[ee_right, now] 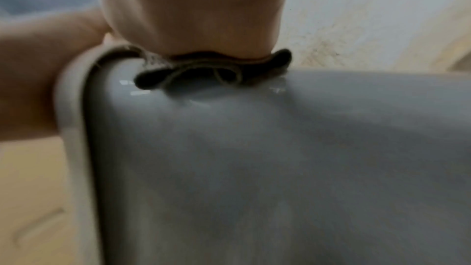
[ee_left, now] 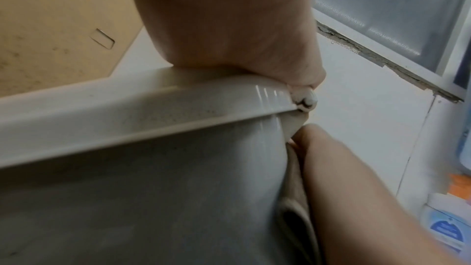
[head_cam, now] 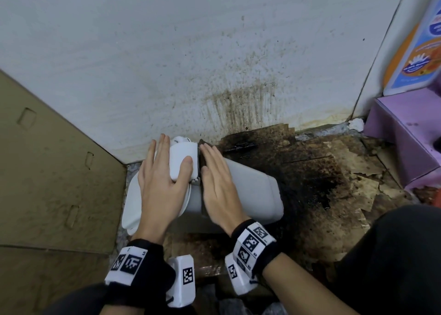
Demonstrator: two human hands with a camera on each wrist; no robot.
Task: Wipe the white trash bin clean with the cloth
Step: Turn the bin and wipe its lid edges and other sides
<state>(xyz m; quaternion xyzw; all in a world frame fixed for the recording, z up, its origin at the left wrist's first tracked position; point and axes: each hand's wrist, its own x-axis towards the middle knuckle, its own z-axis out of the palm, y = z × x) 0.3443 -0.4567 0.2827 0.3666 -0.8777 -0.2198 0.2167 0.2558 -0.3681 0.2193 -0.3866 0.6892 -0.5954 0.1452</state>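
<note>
The white trash bin (head_cam: 250, 190) lies on its side on the floor by the wall, its lid end (head_cam: 181, 157) pointing left. My left hand (head_cam: 162, 181) rests flat on the lid end, fingers straight over the far edge and thumb on the flap. My right hand (head_cam: 217, 183) presses flat on a dark cloth (head_cam: 201, 158) lying across the bin's body just right of the lid rim. The right wrist view shows the folded cloth (ee_right: 216, 67) squeezed between my palm and the glossy bin (ee_right: 254, 158). In the left wrist view the lid rim (ee_left: 127, 112) runs under my left hand (ee_left: 229, 17).
A large cardboard box (head_cam: 47, 159) stands close on the left. The stained white wall (head_cam: 214, 64) is right behind the bin. Dirty, dark-stained cardboard (head_cam: 322, 171) covers the floor to the right. A purple box (head_cam: 405, 135) and a detergent bottle (head_cam: 417, 40) stand at far right.
</note>
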